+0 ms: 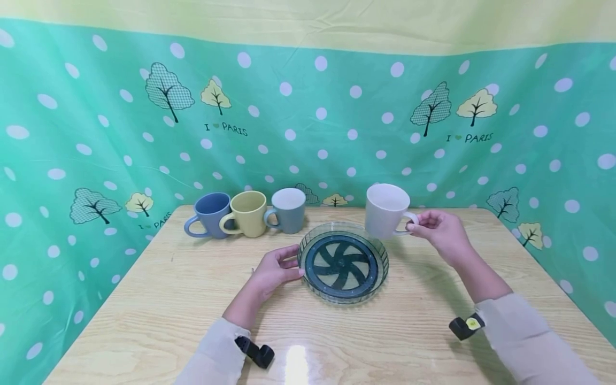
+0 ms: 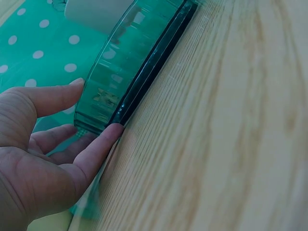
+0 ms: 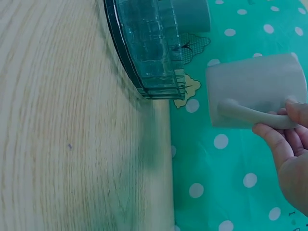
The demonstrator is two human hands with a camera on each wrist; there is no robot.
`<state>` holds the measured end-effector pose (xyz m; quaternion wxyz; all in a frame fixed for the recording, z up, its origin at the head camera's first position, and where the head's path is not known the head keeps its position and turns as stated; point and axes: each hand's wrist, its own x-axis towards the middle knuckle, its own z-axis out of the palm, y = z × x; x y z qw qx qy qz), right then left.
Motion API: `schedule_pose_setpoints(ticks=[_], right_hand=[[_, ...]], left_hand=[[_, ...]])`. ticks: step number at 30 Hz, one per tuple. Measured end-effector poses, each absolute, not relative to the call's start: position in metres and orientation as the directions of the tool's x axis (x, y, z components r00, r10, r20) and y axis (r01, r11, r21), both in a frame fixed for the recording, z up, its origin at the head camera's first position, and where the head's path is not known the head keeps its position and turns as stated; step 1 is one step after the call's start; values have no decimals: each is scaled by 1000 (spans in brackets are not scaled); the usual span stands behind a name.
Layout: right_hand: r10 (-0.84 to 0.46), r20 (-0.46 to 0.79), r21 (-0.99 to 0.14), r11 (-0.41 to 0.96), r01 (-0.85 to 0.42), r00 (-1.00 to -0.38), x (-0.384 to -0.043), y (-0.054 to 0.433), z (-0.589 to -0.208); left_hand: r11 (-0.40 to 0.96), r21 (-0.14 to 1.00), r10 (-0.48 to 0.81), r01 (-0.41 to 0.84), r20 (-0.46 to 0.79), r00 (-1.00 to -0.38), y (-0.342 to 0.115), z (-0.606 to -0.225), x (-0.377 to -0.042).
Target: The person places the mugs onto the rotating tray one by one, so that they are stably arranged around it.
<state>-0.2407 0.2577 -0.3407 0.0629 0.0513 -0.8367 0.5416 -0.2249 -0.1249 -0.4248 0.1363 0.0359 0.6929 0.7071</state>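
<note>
A round see-through tray (image 1: 343, 297) with a dark pinwheel-patterned base sits on the table. My left hand (image 1: 276, 271) touches its left side, fingers extended and spread along the wall; in the left wrist view one fingertip (image 2: 115, 129) meets the dark base and the thumb is near the rim. My right hand (image 1: 440, 232) pinches the handle of a white mug (image 1: 385, 211) between thumb and fingers. That mug is upright, raised off the table, beside the tray's far right edge. The right wrist view shows the white mug (image 3: 255, 86) apart from the tray (image 3: 149, 57).
Three mugs stand in a row at the back left: a dark blue mug (image 1: 213, 214), a yellow mug (image 1: 250, 214) and a grey-blue mug (image 1: 290, 214), handles to the left. Behind the wooden table (image 1: 159, 321) hangs a green dotted cloth (image 1: 337, 128).
</note>
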Motion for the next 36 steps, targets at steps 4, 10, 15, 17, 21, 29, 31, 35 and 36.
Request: schedule_pose_setpoints(ticks=[4,10,15,17,21,29,31,35,36], right_hand=[[-44,150,-906,394,-155,-988,-243,256,-340],[-66,120,-918,373,-136,-991,-245,253,-339],[-85,126,-911,385,-149,-988,-246,251,-337],[-87,132,-907,392,-155,-987,-246,250,-336],[-85,130,-912,381,-153,-988,-248,247,-334],[-100,113,-939,315,-139,-989,-251,238,-333],[-100,105,-942,309,-131,-989,-252,236,-334],[-110,98,-939,319,-129,-989,-256,232,-336],[-113,99,-937,325,-131,-989,-257,232,-337]], left_hand=[[-6,990,243,-140,-134,-961,-125,-425,-225],[-9,990,245,-143,-136,-960,-124,-427,-225],[-13,989,242,-145,-138,-961,-124,-427,-225],[-13,990,239,-144,-136,-961,-124,-427,-225],[-14,990,235,-143,-136,-962,-124,-427,-225],[-13,990,237,-142,-134,-962,-125,-428,-225],[-9,990,241,-142,-136,-961,-125,-429,-226],[7,991,241,-135,-133,-961,-126,-429,-227],[8,991,240,-135,-133,-962,-126,-429,-227]])
